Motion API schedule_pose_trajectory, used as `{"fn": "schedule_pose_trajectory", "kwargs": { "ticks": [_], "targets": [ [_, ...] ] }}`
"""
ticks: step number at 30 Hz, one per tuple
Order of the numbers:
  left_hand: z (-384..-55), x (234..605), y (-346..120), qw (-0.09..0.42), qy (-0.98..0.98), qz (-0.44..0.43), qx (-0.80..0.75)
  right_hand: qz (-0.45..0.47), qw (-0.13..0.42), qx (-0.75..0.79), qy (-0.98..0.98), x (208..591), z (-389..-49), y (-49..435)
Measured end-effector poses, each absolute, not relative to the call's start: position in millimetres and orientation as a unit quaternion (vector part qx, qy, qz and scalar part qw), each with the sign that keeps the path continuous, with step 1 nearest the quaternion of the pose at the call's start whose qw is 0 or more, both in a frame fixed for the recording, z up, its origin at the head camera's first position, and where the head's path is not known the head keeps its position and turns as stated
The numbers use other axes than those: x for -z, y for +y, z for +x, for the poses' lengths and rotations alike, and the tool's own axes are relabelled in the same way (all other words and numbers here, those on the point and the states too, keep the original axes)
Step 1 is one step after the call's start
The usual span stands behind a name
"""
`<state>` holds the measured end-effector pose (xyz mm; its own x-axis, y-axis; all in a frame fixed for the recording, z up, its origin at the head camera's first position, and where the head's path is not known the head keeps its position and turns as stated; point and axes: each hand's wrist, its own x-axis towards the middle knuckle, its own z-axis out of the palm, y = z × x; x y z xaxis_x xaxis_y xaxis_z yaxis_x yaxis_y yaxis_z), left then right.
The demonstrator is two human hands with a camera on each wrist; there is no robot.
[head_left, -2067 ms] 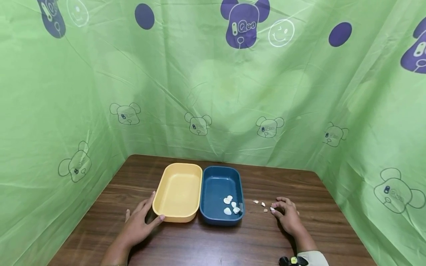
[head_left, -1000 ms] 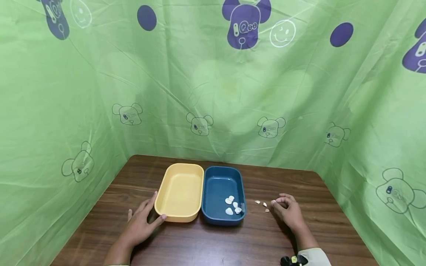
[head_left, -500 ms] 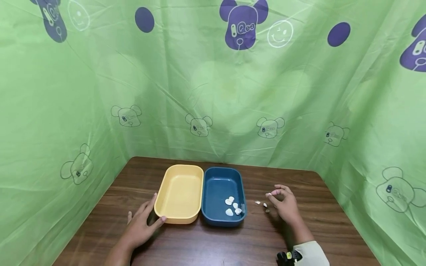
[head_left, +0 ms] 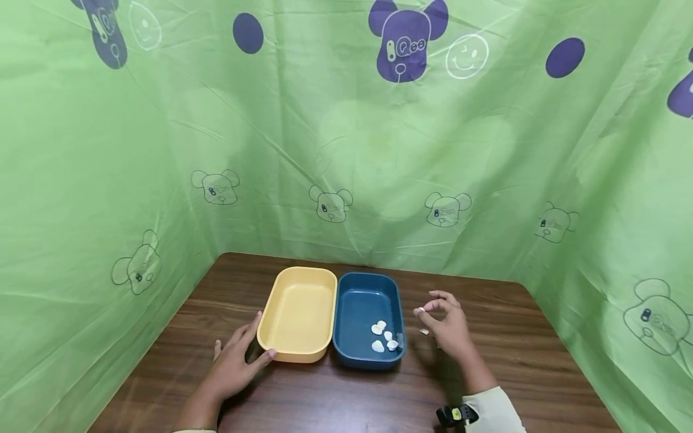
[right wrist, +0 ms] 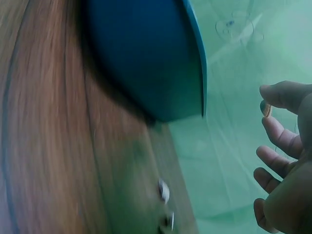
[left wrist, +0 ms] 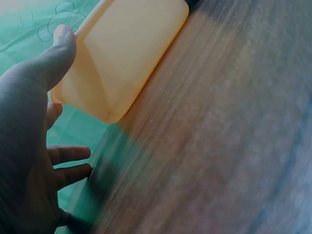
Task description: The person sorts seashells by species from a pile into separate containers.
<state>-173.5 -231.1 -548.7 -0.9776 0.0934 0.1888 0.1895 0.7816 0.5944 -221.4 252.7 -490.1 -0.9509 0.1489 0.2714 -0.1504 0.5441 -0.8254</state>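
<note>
**Small piece pinched beside the blue tray**

With the right hand [head_left: 450, 325], pinches a small pale piece [right wrist: 265, 108] between thumb and forefinger, above the counter [head_left: 335, 403], just right of the blue tray [head_left: 357, 307]. Probably a shell, though too small and blurred to be certain. Grips only with the fingertips, likely because of the tiny shape; holds the other fingers loosely bent, away from the pinch.

With the left hand [head_left: 235, 361], spans the near left corner of the yellow tray [head_left: 298, 313], thumb at the rim, forefinger along the side, relaxed and wide. Seems to steady rather than bear any weight.

Inside the blue tray, white shells [head_left: 378, 346] toward the near right end, some touching. On the counter below the right hand, loose pieces [right wrist: 164, 191], apart from the tray wall.

Nearest raised edge to the pinch: the right rim of the blue tray, high enough to catch a low fingertip. Between trays, hardly any gap at the rims. Offers more room along the near side and to the right, across plain wood; less at the far edge, with the green curtain [head_left: 303, 138] rising just beyond.
</note>
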Motion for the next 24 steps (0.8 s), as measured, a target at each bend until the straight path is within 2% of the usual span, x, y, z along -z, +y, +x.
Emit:
{"fn": "schedule_pose_trajectory", "kwargs": {
  "ticks": [24],
  "targets": [
    [-173, 550, -230, 0.080, -0.943, -0.080, 0.312, 0.054, 0.130, -0.475, -0.869, 468, -229, 135]
  ]
}}
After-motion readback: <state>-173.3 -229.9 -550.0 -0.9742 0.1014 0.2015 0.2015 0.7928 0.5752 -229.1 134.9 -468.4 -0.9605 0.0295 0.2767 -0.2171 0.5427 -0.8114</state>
